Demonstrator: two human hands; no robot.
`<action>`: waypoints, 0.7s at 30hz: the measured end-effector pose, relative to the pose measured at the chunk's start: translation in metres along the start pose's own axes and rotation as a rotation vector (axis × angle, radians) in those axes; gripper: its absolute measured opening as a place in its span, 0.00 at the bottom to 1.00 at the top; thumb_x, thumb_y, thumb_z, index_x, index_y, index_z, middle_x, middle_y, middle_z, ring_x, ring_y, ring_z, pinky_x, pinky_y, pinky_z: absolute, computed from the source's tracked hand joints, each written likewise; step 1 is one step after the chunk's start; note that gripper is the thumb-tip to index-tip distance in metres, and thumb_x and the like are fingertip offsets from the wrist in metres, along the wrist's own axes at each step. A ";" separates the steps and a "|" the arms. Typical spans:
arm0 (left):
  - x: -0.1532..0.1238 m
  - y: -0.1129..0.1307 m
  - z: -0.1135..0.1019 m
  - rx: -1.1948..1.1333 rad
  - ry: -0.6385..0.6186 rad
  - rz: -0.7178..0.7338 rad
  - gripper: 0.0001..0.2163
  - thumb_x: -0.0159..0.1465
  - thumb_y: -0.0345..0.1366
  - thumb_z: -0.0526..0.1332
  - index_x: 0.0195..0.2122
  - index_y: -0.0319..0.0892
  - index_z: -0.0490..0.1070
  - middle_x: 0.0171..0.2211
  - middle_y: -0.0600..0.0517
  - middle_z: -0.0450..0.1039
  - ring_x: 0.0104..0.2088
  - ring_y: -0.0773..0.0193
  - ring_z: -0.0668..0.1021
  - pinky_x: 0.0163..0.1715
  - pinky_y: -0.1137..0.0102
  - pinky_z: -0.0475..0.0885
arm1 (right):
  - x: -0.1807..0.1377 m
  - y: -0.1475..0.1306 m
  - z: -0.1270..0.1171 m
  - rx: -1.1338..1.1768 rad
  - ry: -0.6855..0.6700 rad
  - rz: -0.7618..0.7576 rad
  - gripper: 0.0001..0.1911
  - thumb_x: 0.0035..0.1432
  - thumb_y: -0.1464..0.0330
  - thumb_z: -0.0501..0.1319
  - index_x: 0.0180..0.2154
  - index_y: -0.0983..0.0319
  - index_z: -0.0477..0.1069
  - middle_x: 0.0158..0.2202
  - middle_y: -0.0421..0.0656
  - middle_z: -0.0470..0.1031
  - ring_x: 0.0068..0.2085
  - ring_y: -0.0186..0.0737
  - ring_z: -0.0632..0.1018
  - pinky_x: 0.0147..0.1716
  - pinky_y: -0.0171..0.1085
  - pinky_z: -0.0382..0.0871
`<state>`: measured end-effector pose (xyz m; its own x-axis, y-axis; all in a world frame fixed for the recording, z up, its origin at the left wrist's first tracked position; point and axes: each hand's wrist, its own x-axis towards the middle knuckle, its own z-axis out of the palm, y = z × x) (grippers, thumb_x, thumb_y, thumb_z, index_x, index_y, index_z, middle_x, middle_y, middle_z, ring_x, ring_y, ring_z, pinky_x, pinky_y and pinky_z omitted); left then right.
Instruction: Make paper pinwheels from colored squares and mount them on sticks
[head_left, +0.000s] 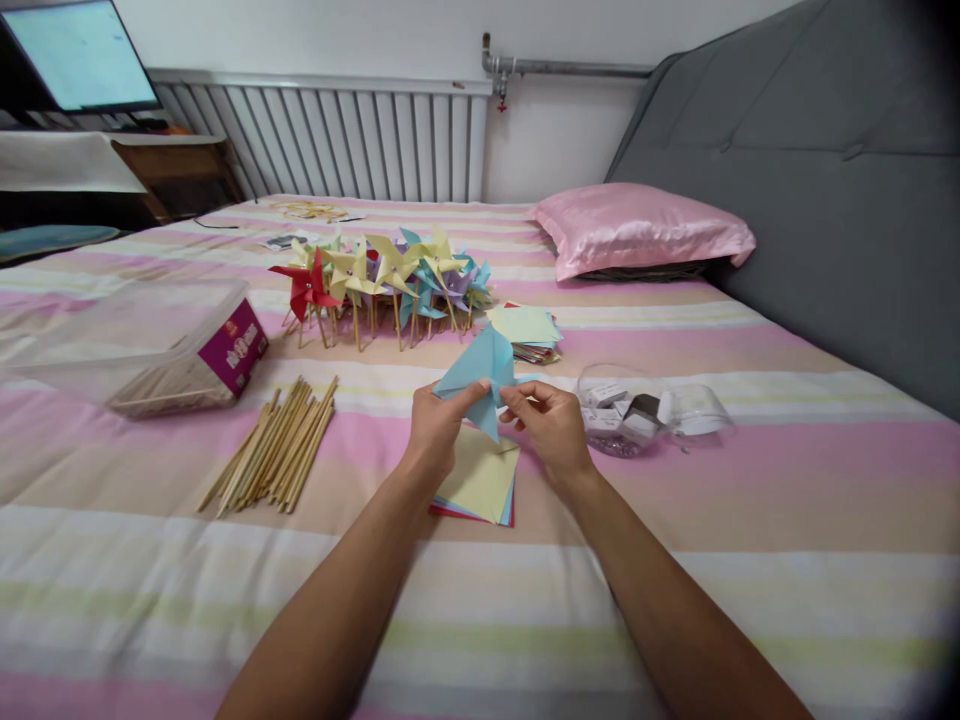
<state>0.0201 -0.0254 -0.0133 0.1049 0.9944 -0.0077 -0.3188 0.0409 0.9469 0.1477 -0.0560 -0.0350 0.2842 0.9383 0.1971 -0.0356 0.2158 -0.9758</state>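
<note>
A light blue paper pinwheel (480, 372), partly folded, is held up between my two hands. My left hand (441, 420) is closed on its left side, thumb pressed near the centre. My right hand (550, 425) pinches at the right edge of the same paper, fingers bent; whether a small pin is in that pinch cannot be made out. Just below lies a stack of square paper sheets (480, 480), yellow on top with blue and red edges showing. Beyond my hands sits another pile of coloured paper (529, 328).
Finished pinwheels on sticks (390, 280) stand grouped at the back. Loose wooden sticks (281, 450) lie left, beside a clear plastic box (172, 345) holding more. Right are clear round containers (619, 415) with small boxes. A pink pillow (645, 228) rests on the striped bed.
</note>
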 end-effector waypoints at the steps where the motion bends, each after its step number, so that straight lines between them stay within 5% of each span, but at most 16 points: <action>1: 0.000 0.000 0.000 0.013 -0.004 0.006 0.11 0.45 0.37 0.71 0.20 0.37 0.71 0.19 0.56 0.67 0.23 0.69 0.67 0.25 0.73 0.61 | 0.000 0.000 0.000 -0.006 0.017 0.002 0.15 0.48 0.56 0.67 0.27 0.61 0.74 0.19 0.39 0.74 0.23 0.35 0.76 0.23 0.32 0.67; 21: -0.002 -0.002 0.003 0.102 -0.012 0.036 0.13 0.44 0.40 0.72 0.22 0.35 0.73 0.18 0.55 0.67 0.23 0.69 0.67 0.25 0.73 0.61 | -0.002 0.000 0.003 -0.062 0.118 -0.008 0.15 0.49 0.57 0.66 0.26 0.63 0.73 0.15 0.36 0.70 0.18 0.31 0.71 0.19 0.30 0.65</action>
<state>0.0229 -0.0276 -0.0140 0.1065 0.9939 0.0299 -0.2249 -0.0052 0.9744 0.1445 -0.0575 -0.0347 0.3947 0.8977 0.1956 0.0254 0.2022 -0.9790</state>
